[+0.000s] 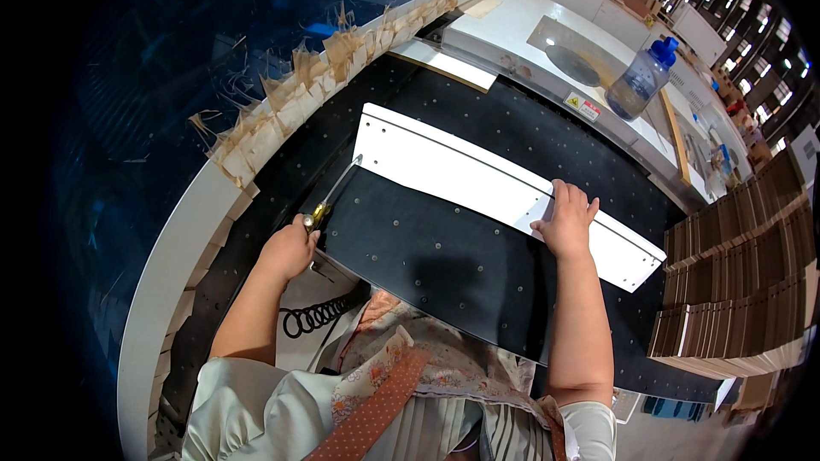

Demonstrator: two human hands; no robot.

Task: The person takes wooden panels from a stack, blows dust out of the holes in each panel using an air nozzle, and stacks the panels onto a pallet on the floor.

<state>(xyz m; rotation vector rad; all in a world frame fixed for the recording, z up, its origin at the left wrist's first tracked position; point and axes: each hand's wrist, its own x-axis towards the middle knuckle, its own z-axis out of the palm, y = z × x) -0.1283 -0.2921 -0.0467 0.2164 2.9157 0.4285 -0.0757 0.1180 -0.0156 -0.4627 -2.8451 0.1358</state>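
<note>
A long white panel (461,172) with small drilled holes near its ends and a groove along its far edge lies slantwise across the black table. My right hand (568,218) grips it right of its middle, thumb near the close edge and fingers over the far side. In my left hand (290,248) is an air blow gun (319,212) with a yellowish body, fingers closed round it. Its thin metal nozzle reaches up to the panel's left end, the tip at or just over a hole there. Whether it touches cannot be made out.
The black tabletop (401,248) is dotted with small studs. A coiled black hose (312,318) hangs below its near edge. Stacked brown boards (735,290) stand at the right. Beyond lies a white machine bed (504,30) with a blue-capped bottle (641,81). Torn tape (329,60) lines the left rail.
</note>
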